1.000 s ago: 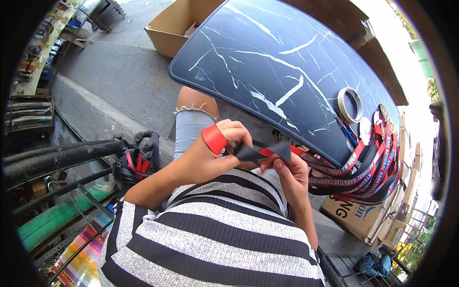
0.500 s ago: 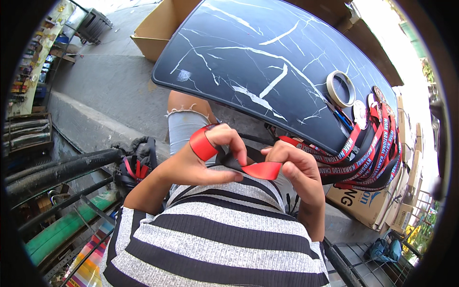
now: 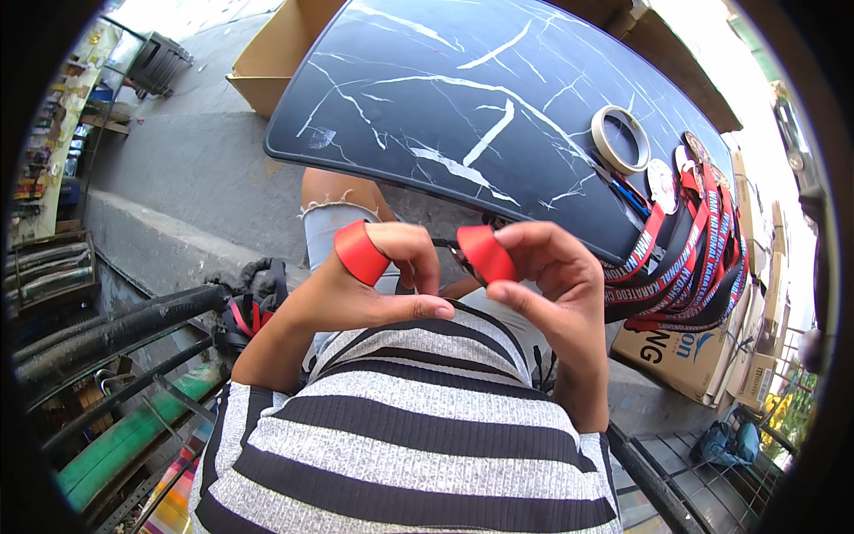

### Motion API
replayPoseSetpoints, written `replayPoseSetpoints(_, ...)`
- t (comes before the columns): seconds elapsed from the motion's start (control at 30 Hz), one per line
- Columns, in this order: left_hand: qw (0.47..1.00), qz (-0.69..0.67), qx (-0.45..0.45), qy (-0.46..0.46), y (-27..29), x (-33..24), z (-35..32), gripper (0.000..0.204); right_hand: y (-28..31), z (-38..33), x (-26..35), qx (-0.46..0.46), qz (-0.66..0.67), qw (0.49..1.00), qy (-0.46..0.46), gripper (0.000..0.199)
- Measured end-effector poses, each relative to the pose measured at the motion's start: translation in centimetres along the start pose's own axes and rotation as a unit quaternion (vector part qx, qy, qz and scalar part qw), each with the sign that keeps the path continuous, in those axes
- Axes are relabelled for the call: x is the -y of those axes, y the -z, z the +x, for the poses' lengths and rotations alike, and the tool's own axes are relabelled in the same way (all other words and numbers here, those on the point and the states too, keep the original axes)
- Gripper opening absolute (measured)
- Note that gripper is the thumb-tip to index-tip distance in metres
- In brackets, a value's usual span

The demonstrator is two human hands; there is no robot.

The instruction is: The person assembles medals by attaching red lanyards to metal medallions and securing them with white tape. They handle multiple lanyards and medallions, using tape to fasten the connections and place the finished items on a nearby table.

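Note:
A satin ribbon, red on one face and black on the other in the earlier view, is in my hands in front of my striped top. Its red band (image 3: 360, 254) loops over my left hand (image 3: 387, 280), whose fingers curl inward while the thumb points right. My right hand (image 3: 556, 280) pinches another red stretch (image 3: 487, 255) between thumb and forefinger. A small dark piece shows beside that stretch, too unclear to name. The part of the ribbon between the hands is mostly hidden.
A black marble-patterned table (image 3: 409, 116) stands ahead. On its right lie a tape roll (image 3: 623, 166), medals (image 3: 662, 187) and a pile of printed red and black lanyards (image 3: 685, 267). Cardboard boxes (image 3: 663, 360) sit at right. Metal bars (image 3: 116, 325) and dark straps are at left.
My right hand has risen and turned, lifting its red stretch up from below my left fingers. The black part between the hands no longer shows plainly. The view has shifted slightly.

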State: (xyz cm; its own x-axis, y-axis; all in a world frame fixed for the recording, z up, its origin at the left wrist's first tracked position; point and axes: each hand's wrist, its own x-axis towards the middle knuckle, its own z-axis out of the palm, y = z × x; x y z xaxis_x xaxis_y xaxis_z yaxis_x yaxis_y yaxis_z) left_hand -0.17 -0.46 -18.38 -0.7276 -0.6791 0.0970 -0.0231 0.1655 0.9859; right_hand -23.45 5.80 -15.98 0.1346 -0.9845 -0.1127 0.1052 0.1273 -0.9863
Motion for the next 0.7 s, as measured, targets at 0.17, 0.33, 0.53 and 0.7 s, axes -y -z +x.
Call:
replayPoseSetpoints(0.17,0.999,-0.036,-0.016,0.011,-0.2,0.3,0.3,0.02,0.3,0.0,1.3,-0.02,0.093,0.995,0.029,0.035)
replayPoseSetpoints(0.33,0.99,-0.142,-0.011,0.02,-0.4,-0.2,0.6,0.032,1.7,-0.7,2.2,-0.064,0.085,0.993,0.051,0.027)
replayPoseSetpoints(0.53,0.986,-0.16,-0.009,0.05,0.7,-0.4,1.2,0.083,4.0,-0.8,2.7,-0.069,0.153,0.983,0.078,0.025)
replayPoseSetpoints(0.7,0.988,-0.136,0.063,0.042,0.6,0.0,1.5,0.106,3.2,-0.6,1.7,-0.059,0.105,0.989,0.089,0.031)
